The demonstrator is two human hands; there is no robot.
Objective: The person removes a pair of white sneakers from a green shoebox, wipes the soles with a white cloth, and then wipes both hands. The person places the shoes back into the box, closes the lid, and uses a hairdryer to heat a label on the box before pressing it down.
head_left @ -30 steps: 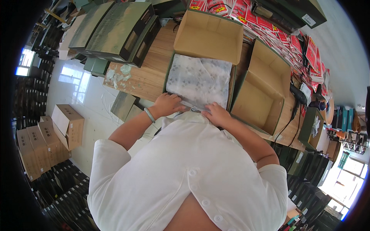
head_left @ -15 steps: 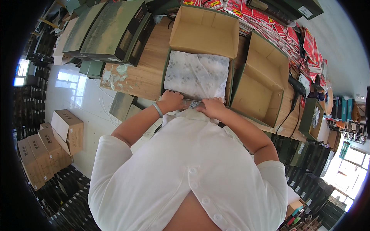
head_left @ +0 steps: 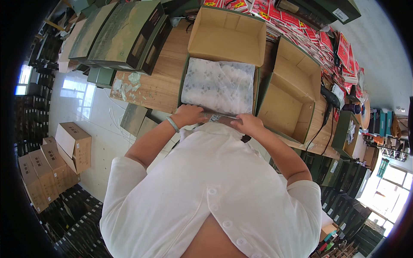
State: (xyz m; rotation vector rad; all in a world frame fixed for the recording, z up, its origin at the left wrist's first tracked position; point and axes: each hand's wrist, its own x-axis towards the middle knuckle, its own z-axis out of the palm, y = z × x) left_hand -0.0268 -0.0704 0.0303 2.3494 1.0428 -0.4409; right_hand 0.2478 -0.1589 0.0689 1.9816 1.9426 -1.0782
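An open shoe box (head_left: 257,86), dark green outside and brown inside, lies in front of me with its lid (head_left: 228,32) folded back. White tissue paper (head_left: 218,86) with a grey pattern covers what is inside, and its near edge reaches the box's near wall. My left hand (head_left: 189,115), with a band on the wrist, has its fingers bent over the left part of that near wall. At the right part of the same wall, my right hand (head_left: 248,124) grips with bent fingers, the thumb toward the middle. The near wall is partly hidden by my hands and shirt.
Another open, brown-lined box (head_left: 286,103) stands to the right, with a black hair dryer (head_left: 330,95) beyond it. Closed green boxes (head_left: 122,38) are stacked at the left. Many red packets (head_left: 301,32) lie at the back right. Cartons (head_left: 75,146) stand on the floor at left.
My right hand has shifted slightly right and lower along the near wall. The tissue paper lies flatter and straighter at its right side. My left hand has barely moved.
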